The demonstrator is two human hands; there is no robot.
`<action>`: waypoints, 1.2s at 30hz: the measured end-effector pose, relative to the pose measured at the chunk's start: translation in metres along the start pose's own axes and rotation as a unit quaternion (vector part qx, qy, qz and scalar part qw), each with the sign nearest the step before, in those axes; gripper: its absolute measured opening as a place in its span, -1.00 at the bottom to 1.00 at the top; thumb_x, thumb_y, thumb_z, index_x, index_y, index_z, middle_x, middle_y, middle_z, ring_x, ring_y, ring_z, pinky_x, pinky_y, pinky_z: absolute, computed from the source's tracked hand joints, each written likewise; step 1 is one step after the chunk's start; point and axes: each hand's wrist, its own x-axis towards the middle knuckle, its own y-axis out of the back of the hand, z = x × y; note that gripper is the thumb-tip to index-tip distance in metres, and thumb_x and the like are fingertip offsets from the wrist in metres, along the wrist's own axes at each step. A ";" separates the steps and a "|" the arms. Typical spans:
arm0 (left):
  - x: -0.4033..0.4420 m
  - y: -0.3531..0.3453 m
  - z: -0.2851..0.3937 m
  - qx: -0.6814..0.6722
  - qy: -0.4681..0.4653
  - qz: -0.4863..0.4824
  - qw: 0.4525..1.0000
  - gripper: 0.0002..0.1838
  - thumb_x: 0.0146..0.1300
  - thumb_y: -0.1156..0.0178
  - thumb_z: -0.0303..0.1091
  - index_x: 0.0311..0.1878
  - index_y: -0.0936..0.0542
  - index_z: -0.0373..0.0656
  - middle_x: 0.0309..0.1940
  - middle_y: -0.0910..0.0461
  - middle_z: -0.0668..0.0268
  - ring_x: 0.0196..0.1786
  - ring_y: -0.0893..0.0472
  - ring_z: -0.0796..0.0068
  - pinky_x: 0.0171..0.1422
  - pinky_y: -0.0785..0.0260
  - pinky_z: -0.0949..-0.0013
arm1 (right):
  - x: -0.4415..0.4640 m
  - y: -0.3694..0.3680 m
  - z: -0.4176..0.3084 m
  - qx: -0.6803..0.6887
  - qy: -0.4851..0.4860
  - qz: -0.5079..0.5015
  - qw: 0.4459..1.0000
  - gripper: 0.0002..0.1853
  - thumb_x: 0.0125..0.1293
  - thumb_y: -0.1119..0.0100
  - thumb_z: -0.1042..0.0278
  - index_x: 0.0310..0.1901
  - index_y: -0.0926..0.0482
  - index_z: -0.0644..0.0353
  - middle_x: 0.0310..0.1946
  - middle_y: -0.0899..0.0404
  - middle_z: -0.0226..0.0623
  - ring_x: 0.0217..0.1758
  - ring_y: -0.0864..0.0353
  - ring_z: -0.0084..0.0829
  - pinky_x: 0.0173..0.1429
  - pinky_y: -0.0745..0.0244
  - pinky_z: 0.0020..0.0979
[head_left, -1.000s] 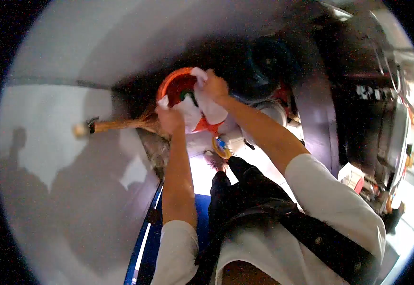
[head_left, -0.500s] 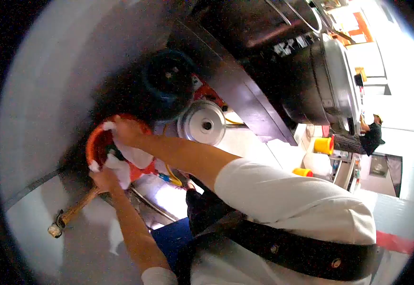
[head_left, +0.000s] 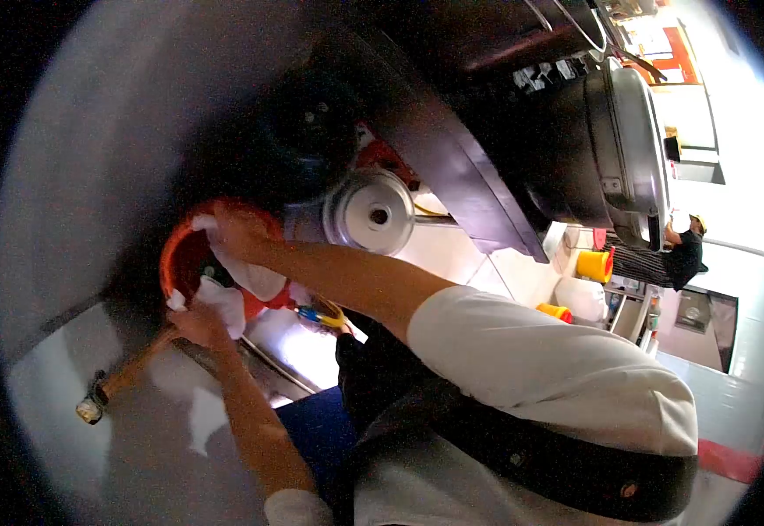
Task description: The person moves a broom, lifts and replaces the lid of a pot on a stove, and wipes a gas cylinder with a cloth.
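My right hand (head_left: pixel 237 235), on the upper side of the view, is closed on a white cloth (head_left: pixel 259 279) at the rim of an orange-red bucket (head_left: pixel 170 261). My left hand (head_left: pixel 198 324) grips a second white cloth (head_left: pixel 224 307) at the near side of the same rim. Folds of both cloths hang over the bucket, and some fingers are hidden. What lies inside is dark and hard to make out. A wooden handle (head_left: pixel 137 368) with a metal-looking end sticks out beside my left hand; I cannot tell whether the hand touches it.
A round silver metal lid or pan (head_left: pixel 378 213) lies past my right forearm. A steel ledge (head_left: pixel 478 188) carries large metal pots (head_left: pixel 605 149). A blue-and-yellow object (head_left: pixel 321 316) is close to the bucket. Yellow buckets (head_left: pixel 594 266) and a person in dark clothes (head_left: pixel 684 254) appear farther off.
The view has shifted slightly. The wooden handle's end has moved a little up and left in the picture. Both hands keep their places at the bucket with the cloths.
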 end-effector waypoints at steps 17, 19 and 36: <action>0.019 0.002 0.005 -0.017 -0.103 0.048 0.993 -0.55 0.22 -0.14 -0.27 0.01 -0.36 -0.47 -0.16 -0.51 -0.18 -0.13 -0.55 -0.17 -0.03 -0.43 0.04 | -0.005 -0.021 0.014 0.035 -0.161 0.039 0.986 -0.73 0.22 -0.08 0.32 -0.11 -0.42 0.29 -0.30 -0.58 0.09 -0.18 -0.60 0.10 -0.16 -0.47 0.01; -0.006 -0.002 -0.005 0.007 -0.083 0.062 0.995 -0.57 0.24 -0.11 -0.30 0.04 -0.33 -0.45 -0.11 -0.49 -0.20 -0.08 -0.54 -0.16 0.00 -0.41 0.02 | -0.018 -0.036 0.023 0.044 -0.160 0.040 0.985 -0.76 0.23 -0.09 0.31 -0.15 -0.42 0.28 -0.30 -0.58 0.07 -0.18 -0.60 0.09 -0.17 -0.47 0.00; -0.033 -0.008 -0.001 -0.040 0.094 -0.056 0.993 -0.41 0.27 -0.07 -0.36 0.29 -0.08 -0.33 -0.01 -0.46 -0.23 -0.02 -0.55 -0.13 0.05 -0.40 -0.11 | -0.001 0.004 -0.007 0.003 -0.052 0.012 0.999 -0.46 0.10 -0.24 0.15 0.06 -0.33 0.24 -0.36 -0.60 0.06 -0.29 -0.60 0.11 -0.16 -0.48 0.05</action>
